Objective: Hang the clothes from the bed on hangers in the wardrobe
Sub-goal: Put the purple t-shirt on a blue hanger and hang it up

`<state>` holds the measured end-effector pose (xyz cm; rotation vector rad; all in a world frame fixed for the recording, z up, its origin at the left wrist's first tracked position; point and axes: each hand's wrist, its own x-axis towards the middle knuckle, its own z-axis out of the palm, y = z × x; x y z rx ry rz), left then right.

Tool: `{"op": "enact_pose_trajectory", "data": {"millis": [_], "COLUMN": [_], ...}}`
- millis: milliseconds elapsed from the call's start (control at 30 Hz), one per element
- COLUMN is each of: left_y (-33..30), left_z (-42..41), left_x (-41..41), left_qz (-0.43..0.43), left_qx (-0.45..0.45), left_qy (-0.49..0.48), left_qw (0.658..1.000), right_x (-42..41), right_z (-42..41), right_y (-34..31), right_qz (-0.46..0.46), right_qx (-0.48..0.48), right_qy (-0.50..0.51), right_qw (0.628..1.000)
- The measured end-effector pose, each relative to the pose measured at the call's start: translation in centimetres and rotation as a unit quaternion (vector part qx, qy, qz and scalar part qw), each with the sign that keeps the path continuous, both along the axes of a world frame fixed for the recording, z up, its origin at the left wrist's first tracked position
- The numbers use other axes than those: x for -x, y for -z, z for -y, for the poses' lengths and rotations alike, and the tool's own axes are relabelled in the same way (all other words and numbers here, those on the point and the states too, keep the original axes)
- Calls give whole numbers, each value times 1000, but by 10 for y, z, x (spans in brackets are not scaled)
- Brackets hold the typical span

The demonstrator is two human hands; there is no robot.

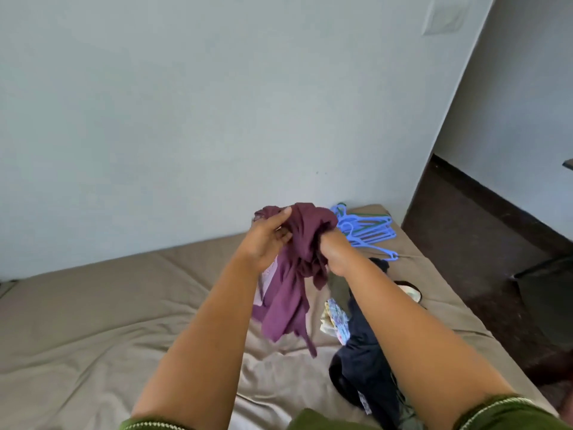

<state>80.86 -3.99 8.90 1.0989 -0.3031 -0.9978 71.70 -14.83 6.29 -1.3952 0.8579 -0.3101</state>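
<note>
Both hands hold a purple top above the bed, sorting out its bunched cloth.

The left hand (pixel 266 240) pinches the top (pixel 294 274) near its upper fold and the right hand (pixel 333 252) is clenched around a gathered handful; the rest hangs over the middle of the bed (pixel 93 321). Hangers (pixel 366 231) lie at the far right corner, more clothes (pixel 362 352) along the right edge. The wardrobe is out of view. Bunched like this, the neck opening may be hard to find, and the dangling strip could snag a hanger.

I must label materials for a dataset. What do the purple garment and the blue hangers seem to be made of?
Purple garment: probably a soft matte knit, because it bunches and drapes limply from both hands. Blue hangers: likely moulded plastic, given their uniform colour, thin rigid shape and slight sheen.
</note>
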Motion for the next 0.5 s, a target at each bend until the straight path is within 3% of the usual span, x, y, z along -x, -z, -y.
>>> {"op": "enact_pose_trajectory", "data": {"millis": [67, 200, 300, 400, 433, 500], "left_y": [-6, -19, -30, -47, -52, -59], "left_z": [-6, -18, -34, -51, -55, -56], "left_x": [-2, -19, -38, -48, -49, -49], "left_qz": [49, 85, 115, 86, 57, 7], "left_qx": [-9, -143, -204, -194, -182, -157], "left_qy": [-37, -176, -154, -153, -165, -185], "left_qw": [998, 970, 960, 965, 968, 970], "right_x": [-5, 1, 2, 2, 4, 3], "right_z": [4, 9, 23, 31, 31, 29], "right_y": [-9, -25, -25, -36, -43, -54], "right_qz": [-31, -66, -76, -72, -101, -159], "right_qx": [78, 268, 283, 267, 308, 446], "right_qy": [-16, -15, 19, 56, 55, 39], "right_qw": [996, 961, 956, 959, 945, 880]}}
